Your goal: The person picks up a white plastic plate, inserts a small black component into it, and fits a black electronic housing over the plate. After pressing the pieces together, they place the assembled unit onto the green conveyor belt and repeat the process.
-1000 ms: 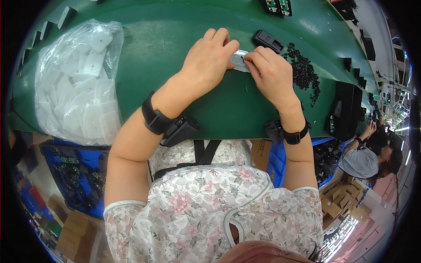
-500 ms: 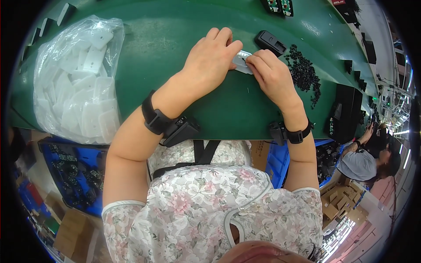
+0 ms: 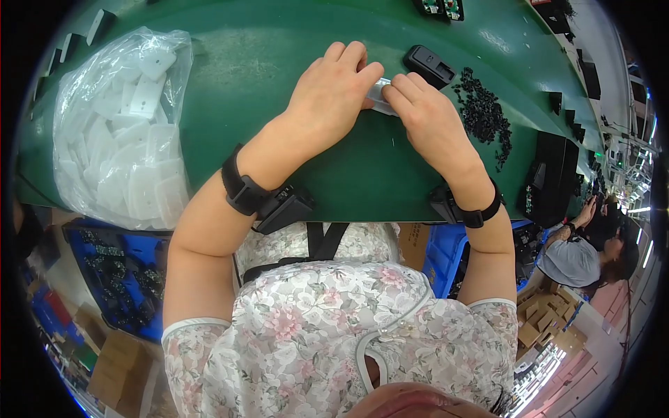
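Note:
Between my hands is a small white translucent plastic cover (image 3: 380, 97), held above the green table (image 3: 279, 174). My left hand (image 3: 334, 87) grips its left end between thumb and fingers. The fingers of my right hand (image 3: 421, 108) are closed together at the cover's right side; whether a small part is pinched in them is hidden. Just beyond my right hand lies a black rectangular housing (image 3: 429, 66) with a recess in it. To the right of that hand is a loose pile of small black parts (image 3: 484, 115).
A clear bag of white plastic covers (image 3: 122, 139) lies on the left. A black box (image 3: 549, 174) stands at the right edge. Green circuit boards (image 3: 442, 8) sit at the far side. Below the table are blue bins (image 3: 125, 279); another person (image 3: 575, 258) sits at right.
My right fingers have shifted slightly left and up over the cover, hiding more of it, and the right forearm has turned a little. The left hand stays nearly in place on the cover.

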{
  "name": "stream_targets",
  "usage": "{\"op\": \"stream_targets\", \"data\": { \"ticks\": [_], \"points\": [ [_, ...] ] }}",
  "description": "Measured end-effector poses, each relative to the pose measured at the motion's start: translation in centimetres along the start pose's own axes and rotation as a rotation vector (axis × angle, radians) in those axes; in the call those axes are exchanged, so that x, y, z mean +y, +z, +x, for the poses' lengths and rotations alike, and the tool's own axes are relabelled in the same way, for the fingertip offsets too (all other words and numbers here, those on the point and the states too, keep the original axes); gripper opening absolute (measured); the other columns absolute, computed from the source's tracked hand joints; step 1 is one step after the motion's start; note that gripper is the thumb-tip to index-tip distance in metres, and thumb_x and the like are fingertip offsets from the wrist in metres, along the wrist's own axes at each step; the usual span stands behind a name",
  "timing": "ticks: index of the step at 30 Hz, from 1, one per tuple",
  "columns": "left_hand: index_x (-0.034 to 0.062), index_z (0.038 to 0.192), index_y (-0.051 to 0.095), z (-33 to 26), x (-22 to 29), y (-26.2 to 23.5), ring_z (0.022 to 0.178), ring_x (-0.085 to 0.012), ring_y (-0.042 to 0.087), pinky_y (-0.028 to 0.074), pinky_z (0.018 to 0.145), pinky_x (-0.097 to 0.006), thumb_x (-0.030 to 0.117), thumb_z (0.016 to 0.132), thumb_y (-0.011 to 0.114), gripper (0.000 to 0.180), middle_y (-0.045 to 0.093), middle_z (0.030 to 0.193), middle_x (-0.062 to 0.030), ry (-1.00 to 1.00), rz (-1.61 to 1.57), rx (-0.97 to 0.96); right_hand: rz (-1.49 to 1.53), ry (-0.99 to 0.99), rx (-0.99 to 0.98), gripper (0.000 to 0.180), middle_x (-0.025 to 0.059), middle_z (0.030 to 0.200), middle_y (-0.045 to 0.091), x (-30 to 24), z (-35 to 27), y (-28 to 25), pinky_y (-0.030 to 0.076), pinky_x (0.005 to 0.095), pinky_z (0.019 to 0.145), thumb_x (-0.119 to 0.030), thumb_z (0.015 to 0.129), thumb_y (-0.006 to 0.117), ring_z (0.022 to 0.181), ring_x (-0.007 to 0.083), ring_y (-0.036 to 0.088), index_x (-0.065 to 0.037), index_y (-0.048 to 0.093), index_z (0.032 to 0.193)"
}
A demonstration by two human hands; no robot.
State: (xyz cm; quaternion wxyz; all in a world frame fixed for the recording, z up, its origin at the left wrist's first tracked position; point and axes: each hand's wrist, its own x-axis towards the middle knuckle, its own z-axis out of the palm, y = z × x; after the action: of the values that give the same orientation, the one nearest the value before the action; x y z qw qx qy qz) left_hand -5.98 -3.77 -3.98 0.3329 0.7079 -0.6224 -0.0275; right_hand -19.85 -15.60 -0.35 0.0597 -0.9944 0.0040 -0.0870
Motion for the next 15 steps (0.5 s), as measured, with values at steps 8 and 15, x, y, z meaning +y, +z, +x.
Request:
{"op": "stream_targets", "data": {
  "ticks": [8, 15],
  "points": [
    [0.0068, 0.091, 0.056, 0.0, 0.0, -0.2, 0.09, -0.0252, 0.051, 0.048, 0.074, -0.036, 0.009, 0.067, 0.073, 0.03, 0.05, 0.095, -0.0074, -0.008, -0.007, -0.008, 0.229, 0.12, -0.021, 0.016, 0.0111, 0.085, 0.054, 1.8, -0.3, -1.5, 0.047, 0.0364, 0.068, 0.0, 0.08, 0.059, 0.079, 0.0286, 0.056, -0.002, 0.059, 0.096],
    [0.0068, 0.092, 0.056, -0.1, 0.1, -0.2, 0.092, -0.0253, 0.05, 0.048, 0.075, -0.036, 0.009, 0.067, 0.073, 0.03, 0.051, 0.096, -0.0073, -0.019, -0.013, -0.006, 0.174, 0.161, 0.175, 0.017, 0.0085, 0.085, 0.058, 3.0, 1.1, -2.6, 0.047, 0.0323, 0.067, -0.002, 0.083, 0.06, 0.074, 0.0239, 0.058, -0.006, 0.064, 0.099]
  ]
}}
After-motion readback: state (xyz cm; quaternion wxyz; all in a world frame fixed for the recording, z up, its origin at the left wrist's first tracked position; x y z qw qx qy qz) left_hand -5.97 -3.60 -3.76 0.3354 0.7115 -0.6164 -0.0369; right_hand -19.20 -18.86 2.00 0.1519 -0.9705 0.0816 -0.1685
